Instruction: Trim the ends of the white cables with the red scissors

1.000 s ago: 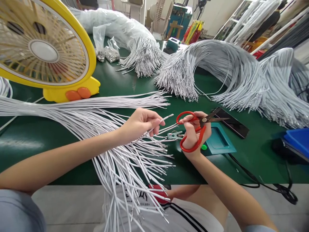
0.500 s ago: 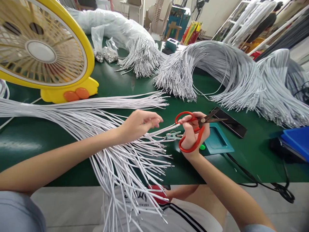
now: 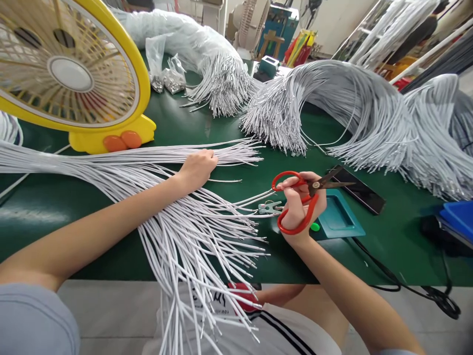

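My left hand is at the upper bundle of thin white cables, fingers curled in and closed on cables there; exactly how many is hidden. Below it, a wider fan of white cables spreads over the table and hangs past its front edge. My right hand is closed round red-handled scissors, whose parted dark blades point right. Its thumb and fingertips are bent near a cable end, and I cannot tell whether they touch it. A small pale green clip lies just left of the right hand.
A yellow fan stands at the left. Large grey cable bundles and plastic bags of small metal parts lie across the back. On the right are a teal tray, a phone, a blue bin and a black cord.
My left hand has moved left and up from beside the right hand onto the upper cable bundle. The right hand keeps hold of the scissors, and the view has shifted slightly.
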`<state>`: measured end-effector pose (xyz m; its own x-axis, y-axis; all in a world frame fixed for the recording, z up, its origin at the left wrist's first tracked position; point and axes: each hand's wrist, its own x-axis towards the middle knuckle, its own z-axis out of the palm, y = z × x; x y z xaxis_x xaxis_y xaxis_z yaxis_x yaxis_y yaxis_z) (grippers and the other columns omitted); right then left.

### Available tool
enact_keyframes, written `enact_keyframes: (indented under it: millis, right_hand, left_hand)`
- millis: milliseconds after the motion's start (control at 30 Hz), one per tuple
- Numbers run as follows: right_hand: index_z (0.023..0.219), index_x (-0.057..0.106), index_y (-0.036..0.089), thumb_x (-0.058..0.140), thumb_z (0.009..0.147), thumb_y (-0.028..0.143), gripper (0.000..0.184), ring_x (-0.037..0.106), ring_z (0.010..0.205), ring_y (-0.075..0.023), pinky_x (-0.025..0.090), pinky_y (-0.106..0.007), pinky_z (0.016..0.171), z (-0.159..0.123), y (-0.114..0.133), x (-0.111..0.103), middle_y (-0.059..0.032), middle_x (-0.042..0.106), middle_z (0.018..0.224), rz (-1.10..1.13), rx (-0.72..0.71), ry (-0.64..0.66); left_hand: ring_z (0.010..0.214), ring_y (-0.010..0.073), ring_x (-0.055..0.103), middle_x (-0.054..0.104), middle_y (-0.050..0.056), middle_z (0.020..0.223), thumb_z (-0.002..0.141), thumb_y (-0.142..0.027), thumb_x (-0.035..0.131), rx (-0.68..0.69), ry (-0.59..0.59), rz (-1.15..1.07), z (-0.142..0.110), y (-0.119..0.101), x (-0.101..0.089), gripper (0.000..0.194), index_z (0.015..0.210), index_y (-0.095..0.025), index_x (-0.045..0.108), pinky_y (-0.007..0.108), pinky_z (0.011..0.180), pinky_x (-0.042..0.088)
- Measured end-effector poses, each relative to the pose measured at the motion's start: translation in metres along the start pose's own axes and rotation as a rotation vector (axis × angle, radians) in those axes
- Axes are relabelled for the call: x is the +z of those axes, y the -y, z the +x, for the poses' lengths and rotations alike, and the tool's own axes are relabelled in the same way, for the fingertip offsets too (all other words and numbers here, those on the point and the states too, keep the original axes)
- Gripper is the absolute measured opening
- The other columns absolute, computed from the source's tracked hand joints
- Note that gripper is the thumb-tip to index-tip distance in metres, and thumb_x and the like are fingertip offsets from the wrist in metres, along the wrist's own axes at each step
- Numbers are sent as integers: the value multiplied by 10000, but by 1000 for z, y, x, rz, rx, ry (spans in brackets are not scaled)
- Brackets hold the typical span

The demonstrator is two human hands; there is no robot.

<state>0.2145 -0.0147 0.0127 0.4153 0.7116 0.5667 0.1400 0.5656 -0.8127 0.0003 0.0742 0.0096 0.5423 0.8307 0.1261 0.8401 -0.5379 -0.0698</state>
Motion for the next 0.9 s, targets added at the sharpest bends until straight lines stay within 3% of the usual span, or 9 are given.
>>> enact_keyframes:
  millis: [433,667,800,900]
  right_hand:
    - [970,558,232,580,734,122,261,581,626,-122,522,-304,625,1,-2,-1,38,604,706,37,0,1]
    - [970,550,233,581,730,143,259,579,625,-124,520,-304,624,1,-1,-1,37,595,705,8,11,-9]
    - [969,547,235,578,729,140,260,582,630,-124,519,-302,626,1,-1,-1,34,594,709,1,7,-10]
    - [969,541,238,577,727,151,260,578,627,-124,521,-306,627,1,-1,-1,36,589,706,-11,7,-15]
  left_hand:
    - [839,246,607,612,157,867,801,11,346,110,62,54,-2,-3,-7,308,866,-80,632,309,660,425]
    - [888,265,599,623,185,945,739,20,387,48,35,32,-2,-4,-7,303,928,-48,615,307,651,422]
    - [851,241,613,662,129,902,831,-92,413,-26,-99,-172,-1,-6,-15,259,970,-87,631,302,678,419]
    - [743,174,591,671,72,819,886,-233,455,30,-132,-576,-4,-15,-26,241,905,-119,667,263,668,416]
